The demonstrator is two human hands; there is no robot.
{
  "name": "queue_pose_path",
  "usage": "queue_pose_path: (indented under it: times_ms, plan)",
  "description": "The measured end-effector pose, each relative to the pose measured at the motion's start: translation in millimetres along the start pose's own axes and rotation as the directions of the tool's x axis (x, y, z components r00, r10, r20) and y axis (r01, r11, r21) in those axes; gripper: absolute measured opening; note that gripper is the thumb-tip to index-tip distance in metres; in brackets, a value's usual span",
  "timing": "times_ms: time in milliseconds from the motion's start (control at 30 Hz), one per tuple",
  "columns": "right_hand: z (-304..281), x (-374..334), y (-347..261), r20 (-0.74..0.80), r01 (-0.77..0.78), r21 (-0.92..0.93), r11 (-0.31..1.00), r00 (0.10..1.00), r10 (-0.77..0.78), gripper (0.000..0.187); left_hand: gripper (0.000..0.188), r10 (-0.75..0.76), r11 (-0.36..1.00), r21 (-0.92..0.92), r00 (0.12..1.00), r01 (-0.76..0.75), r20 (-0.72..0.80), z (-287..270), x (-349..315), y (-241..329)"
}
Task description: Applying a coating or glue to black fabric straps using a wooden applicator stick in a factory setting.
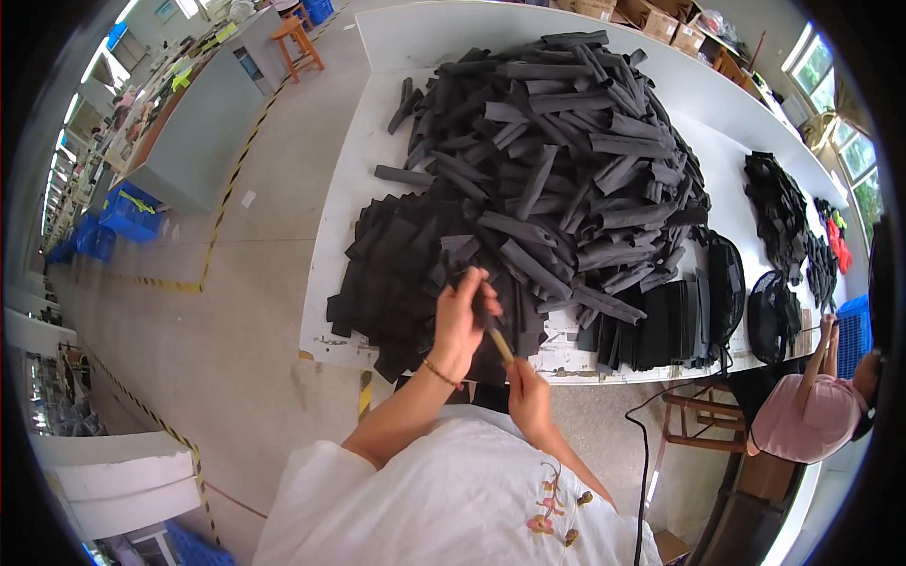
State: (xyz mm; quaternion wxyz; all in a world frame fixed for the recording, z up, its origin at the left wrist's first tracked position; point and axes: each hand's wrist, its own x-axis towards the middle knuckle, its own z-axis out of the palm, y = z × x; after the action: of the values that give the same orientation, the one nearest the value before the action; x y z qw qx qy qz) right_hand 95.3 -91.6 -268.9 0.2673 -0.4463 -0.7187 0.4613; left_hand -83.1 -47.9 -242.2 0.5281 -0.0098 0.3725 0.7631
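Observation:
At the near edge of the white table (330,274), my left hand (457,328) is closed around a black fabric piece (483,309). Closer to my body, my right hand (529,394) grips the lower end of a thin tan stick (500,345). The stick's upper end meets the black piece at my left hand; whether it goes inside is hidden. Just beyond and left of my hands lies a flat heap of black fabric pieces (387,269). Behind it rises a large pile of dark grey tube-like fabric pieces (566,160).
Stacked black panels (651,325) and a black mesh item (725,292) stand at the table's right. More black pieces (779,212) lie farther right. A person in pink (807,415) sits beside a wooden stool (703,420). A black cable (645,453) hangs at my right.

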Motion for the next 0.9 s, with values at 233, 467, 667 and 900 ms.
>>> queue_pose_path:
  times_ms: [233,467,667,900]
  plan:
    - [-36.8,-55.6,11.6,0.107,-0.077,-0.121,0.99,0.99,0.09,0.007,0.03,0.116,0.987,0.124,0.991,-0.107,-0.069,9.0,7.5,31.9]
    - [-74.9,-76.5,32.9,0.053,-0.159,-0.114,0.981,0.985,0.166,0.018,0.035,0.248,0.969,0.054,0.96,-0.242,-0.134,23.0,27.7,55.8]
    - [-16.0,36.9,-35.5,-0.162,0.054,0.469,0.882,0.986,0.026,0.032,0.032,0.184,0.979,0.128,0.958,-0.159,-0.218,33.1,10.6,28.4]
    - [-30.0,79.0,-54.3,0.012,-0.108,0.589,0.8,0.992,0.126,0.017,0.031,0.284,0.524,0.675,0.854,-0.519,0.436,8.4,8.2,25.9]
